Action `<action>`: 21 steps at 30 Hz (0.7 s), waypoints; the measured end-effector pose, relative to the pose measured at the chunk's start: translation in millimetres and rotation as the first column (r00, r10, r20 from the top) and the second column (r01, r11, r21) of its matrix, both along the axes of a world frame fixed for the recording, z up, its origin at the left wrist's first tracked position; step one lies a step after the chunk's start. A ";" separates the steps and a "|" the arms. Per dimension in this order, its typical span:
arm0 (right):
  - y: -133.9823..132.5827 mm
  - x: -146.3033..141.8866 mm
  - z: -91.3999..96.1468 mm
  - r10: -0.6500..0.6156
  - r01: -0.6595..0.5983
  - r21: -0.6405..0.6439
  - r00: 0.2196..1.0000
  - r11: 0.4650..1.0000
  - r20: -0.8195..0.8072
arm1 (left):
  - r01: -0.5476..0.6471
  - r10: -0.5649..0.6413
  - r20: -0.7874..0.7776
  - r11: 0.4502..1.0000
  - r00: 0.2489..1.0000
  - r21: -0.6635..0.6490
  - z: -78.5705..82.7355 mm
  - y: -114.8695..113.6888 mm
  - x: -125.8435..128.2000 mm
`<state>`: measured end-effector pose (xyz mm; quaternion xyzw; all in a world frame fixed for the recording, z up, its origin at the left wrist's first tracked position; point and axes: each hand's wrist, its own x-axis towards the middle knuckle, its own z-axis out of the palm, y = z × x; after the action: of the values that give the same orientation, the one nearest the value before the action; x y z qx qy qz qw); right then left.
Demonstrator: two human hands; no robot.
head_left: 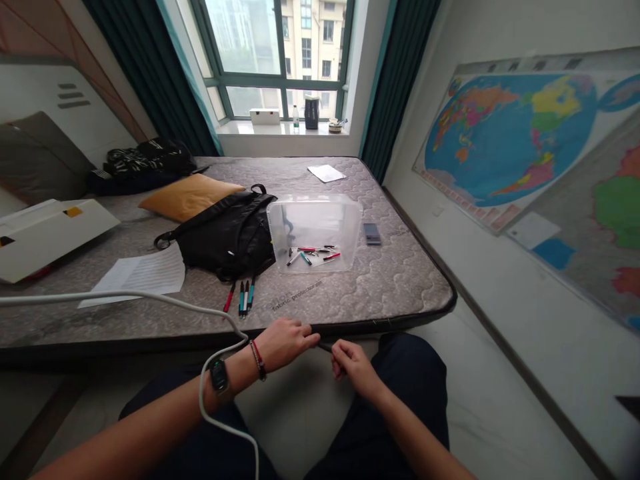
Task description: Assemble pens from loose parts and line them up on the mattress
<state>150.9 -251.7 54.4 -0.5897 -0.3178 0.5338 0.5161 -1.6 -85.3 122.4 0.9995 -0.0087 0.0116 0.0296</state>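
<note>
Both hands are at the near edge of the mattress (400, 283). Left hand (286, 341): palm down over that edge, fingers bent, a watch (219, 375) and a bracelet (259, 361) on the wrist. Right hand (352, 363): just off the same edge, fingers curled closed on a dark slim object (325, 347). That object spans the short gap between the two hands, its other end meeting the left fingertips; whether the left hand grips it or only touches it, I cannot tell. Its exact nature is likewise unclear from where I stand.

A clear plastic box (320, 223) stands on the mattress, nearer the right edge than the left, with loose pens (307, 257) scattered on its floor. A small grey case (371, 233) lies just beside it, toward the right edge. Four loose markers (245, 297) lie side by side near the near edge, beyond the left hand. To the left of the box sits a black bag (225, 233), a yellow packet (187, 197) behind it and a printed sheet (143, 271) at its left. A white paper (326, 173) lies near the far edge. A white cable (150, 295) crosses from the left and passes over the left forearm.
</note>
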 end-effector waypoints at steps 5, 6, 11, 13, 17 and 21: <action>2.2 -8.1 -2.2 0.014 -0.034 -0.069 0.962 0.997 -0.273 | -0.053 0.053 0.022 0.999 0.998 -0.006 3.7 -3.5 -8.7; 3.2 -8.5 -0.1 0.011 -0.027 -0.056 0.964 0.998 -0.266 | -0.087 0.088 0.027 0.996 0.996 -0.034 4.2 -4.5 -10.1; 9.1 -3.4 9.9 -0.098 0.111 0.082 0.984 0.990 -0.149 | -0.322 0.366 -0.005 0.811 0.931 -0.488 6.0 -10.1 -16.0; 10.9 1.8 9.0 -0.171 0.186 0.116 0.977 0.976 -0.127 | -0.368 0.469 -0.093 0.538 0.878 -0.758 6.0 -12.0 -17.6; 11.6 14.3 -10.5 -0.299 0.310 0.095 0.948 0.946 -0.110 | -0.166 0.643 -0.234 -0.165 0.730 -0.972 4.5 -13.2 -18.3; 6.3 24.4 -51.0 -0.388 0.395 0.001 0.903 0.919 -0.182 | 0.140 0.707 -0.311 -0.502 0.635 -0.853 3.2 -12.8 -20.0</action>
<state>175.3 -245.5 3.5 -0.5816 -0.1555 0.4637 0.6500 -21.6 -98.0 125.7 0.3987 0.3325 0.2865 0.8052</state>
